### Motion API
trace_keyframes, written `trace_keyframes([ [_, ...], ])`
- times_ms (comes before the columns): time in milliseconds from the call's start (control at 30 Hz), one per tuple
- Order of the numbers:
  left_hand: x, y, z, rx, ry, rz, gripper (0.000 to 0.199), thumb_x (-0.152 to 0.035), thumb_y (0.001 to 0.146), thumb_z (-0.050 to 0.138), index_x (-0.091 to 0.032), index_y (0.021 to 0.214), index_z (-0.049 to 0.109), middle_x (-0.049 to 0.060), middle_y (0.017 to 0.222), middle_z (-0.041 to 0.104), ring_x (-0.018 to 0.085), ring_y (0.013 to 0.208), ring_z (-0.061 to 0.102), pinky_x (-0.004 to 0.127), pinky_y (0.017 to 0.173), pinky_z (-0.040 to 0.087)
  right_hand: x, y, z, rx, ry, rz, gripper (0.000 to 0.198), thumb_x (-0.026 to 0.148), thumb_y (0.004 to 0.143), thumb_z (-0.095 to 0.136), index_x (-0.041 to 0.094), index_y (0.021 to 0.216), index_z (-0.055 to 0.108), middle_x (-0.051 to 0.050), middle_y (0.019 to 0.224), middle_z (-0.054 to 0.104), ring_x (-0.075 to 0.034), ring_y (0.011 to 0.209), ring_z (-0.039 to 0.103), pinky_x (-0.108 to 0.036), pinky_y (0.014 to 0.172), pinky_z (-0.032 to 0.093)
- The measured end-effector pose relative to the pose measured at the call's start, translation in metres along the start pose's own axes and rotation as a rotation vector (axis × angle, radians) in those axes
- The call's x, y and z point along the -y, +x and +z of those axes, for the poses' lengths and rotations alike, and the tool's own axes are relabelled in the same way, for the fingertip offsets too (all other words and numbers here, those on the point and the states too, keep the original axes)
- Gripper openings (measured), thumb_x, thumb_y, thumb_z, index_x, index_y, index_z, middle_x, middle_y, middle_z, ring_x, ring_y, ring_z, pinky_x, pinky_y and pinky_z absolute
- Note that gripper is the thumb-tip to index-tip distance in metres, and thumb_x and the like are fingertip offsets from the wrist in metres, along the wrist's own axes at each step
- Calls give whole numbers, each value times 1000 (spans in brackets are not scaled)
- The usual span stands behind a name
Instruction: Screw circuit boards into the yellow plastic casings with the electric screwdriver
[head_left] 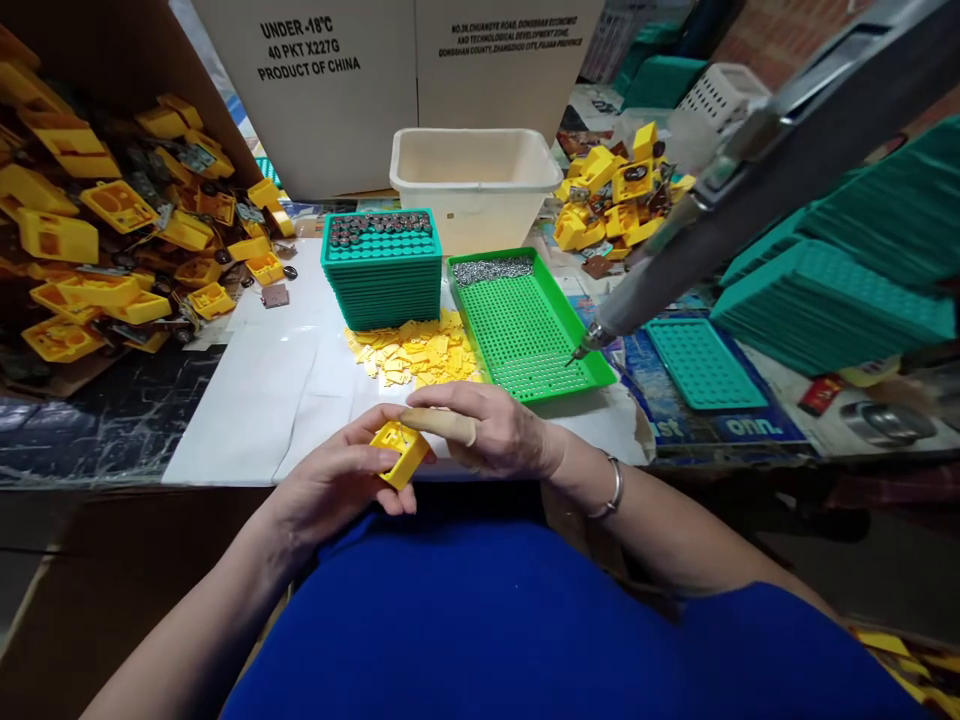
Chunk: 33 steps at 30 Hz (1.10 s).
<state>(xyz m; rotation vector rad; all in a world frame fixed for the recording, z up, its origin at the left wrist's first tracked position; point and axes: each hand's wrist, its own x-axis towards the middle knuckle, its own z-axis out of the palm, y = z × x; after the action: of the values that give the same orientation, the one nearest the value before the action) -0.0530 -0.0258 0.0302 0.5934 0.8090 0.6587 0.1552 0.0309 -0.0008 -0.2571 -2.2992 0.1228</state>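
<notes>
Near the table's front edge my left hand [341, 470] is closed around a small yellow plastic housing [405, 462], its hollow side tipped up. My right hand [499, 430], with a tan cover on one finger, reaches over the housing's top edge. Its fingertips press at the housing; whether a small part is between them I cannot make out. Just beyond the hands lies a pile of flat yellow plastic pieces [420, 352]. To the right of the pile rests a green perforated tray [517, 330] with small metal screws [493, 269] at its far end.
A screwdriver [660, 240] hangs at the right, its tip over the green tray. Stacked teal trays [382, 285] hold round dark parts. Behind stand a cream bin [480, 205] and a white carton [330, 110]. Yellow housings heap in a box [112, 235] at left and another pile [611, 195] at right.
</notes>
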Motion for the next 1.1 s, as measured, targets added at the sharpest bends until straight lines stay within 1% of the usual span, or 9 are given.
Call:
trace_keyframes([
  [133,6,-2,5,-52,121,89,30,-22,81,70,-22,108,59,3,84,71,18,73,72,24,62,57,1,-2,-1,-17,90,90,28,21,96,48,16,122,57,-8,101,68,-11,92,67,-23,77,58],
  [233,10,-1,6,-121,190,178,30,-26,84,70,-23,111,57,2,93,71,18,84,72,27,72,59,2,-2,0,-66,133,166,24,17,95,51,16,117,58,-7,98,69,-10,88,67,-20,75,57],
  [367,13,3,5,-249,260,280,31,-27,81,74,-22,106,57,1,92,69,17,83,70,26,71,58,7,-1,3,-135,130,279,23,16,93,54,15,116,57,-7,96,71,-11,87,68,-21,74,57],
  [500,15,7,8,-336,255,353,33,-27,79,76,-21,105,56,0,87,70,14,77,67,26,72,56,15,2,7,-124,121,315,28,15,93,53,19,120,54,-4,96,72,-10,84,69,-21,74,57],
  [600,17,8,9,-313,261,375,33,-27,80,75,-21,107,57,1,94,71,15,85,67,27,79,54,22,7,12,-159,198,326,34,15,93,53,20,126,50,-4,106,72,-9,89,70,-20,79,58],
  [667,18,8,8,-259,246,377,34,-26,81,74,-21,111,58,3,103,72,18,95,67,28,85,53,25,10,15,-176,215,341,35,14,92,53,19,127,48,-4,106,72,-8,85,70,-18,76,58],
  [833,17,6,0,-130,153,335,42,-24,80,75,-22,120,61,6,109,72,22,103,67,31,88,52,26,13,12,-78,193,383,32,17,93,55,16,124,48,-4,96,73,-9,76,70,-18,70,58],
  [1000,15,6,0,-203,76,350,33,-24,81,73,-24,113,65,3,100,73,16,92,68,25,82,53,28,15,4,-2,87,235,37,20,95,54,13,130,43,-9,103,71,-15,91,70,-25,79,59],
  [1100,14,7,1,-252,92,389,27,-25,82,72,-25,109,67,0,91,71,12,80,65,22,75,52,32,14,3,-13,58,240,35,15,94,52,13,127,43,-12,105,66,-16,97,67,-28,83,59],
])
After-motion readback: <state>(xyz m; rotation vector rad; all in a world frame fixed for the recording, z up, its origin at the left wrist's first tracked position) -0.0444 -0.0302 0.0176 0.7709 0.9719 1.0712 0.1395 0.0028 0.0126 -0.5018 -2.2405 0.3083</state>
